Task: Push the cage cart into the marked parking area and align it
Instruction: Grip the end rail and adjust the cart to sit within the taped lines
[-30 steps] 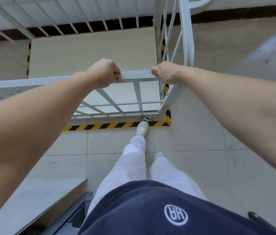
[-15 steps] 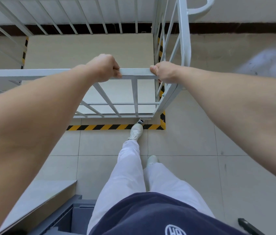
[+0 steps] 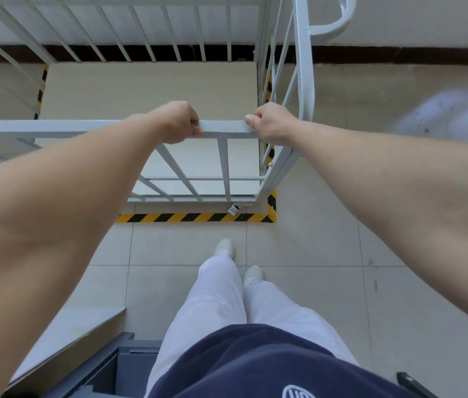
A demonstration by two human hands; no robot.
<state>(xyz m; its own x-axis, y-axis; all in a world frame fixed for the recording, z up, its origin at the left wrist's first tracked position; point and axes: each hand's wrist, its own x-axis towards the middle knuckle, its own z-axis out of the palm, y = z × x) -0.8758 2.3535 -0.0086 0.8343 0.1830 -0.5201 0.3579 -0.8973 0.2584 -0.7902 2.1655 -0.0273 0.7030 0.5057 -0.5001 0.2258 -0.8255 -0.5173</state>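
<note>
The white metal cage cart (image 3: 224, 165) stands in front of me, its beige floor board (image 3: 146, 90) seen through the bars. My left hand (image 3: 176, 122) and my right hand (image 3: 273, 122) both grip the cart's near top rail (image 3: 222, 127), the right one at the corner post. Black-and-yellow striped tape (image 3: 192, 217) marks the parking area on the tiled floor. The cart's near edge and its caster (image 3: 234, 209) sit just inside the front tape line. The right side runs along the right tape strip (image 3: 271, 202). A left tape strip (image 3: 41, 90) shows beyond the board.
A wall with a dark skirting (image 3: 385, 54) lies right behind the cart. A grey metal cabinet or shelf with a pale top (image 3: 77, 340) stands at my lower left. My feet (image 3: 238, 262) stand on floor tiles behind the tape. A dark object (image 3: 414, 383) lies at the lower right.
The cart has rolled forward toward the wall, so its near edge now sits inside the front tape. My forward foot has pulled back from the tape line.
</note>
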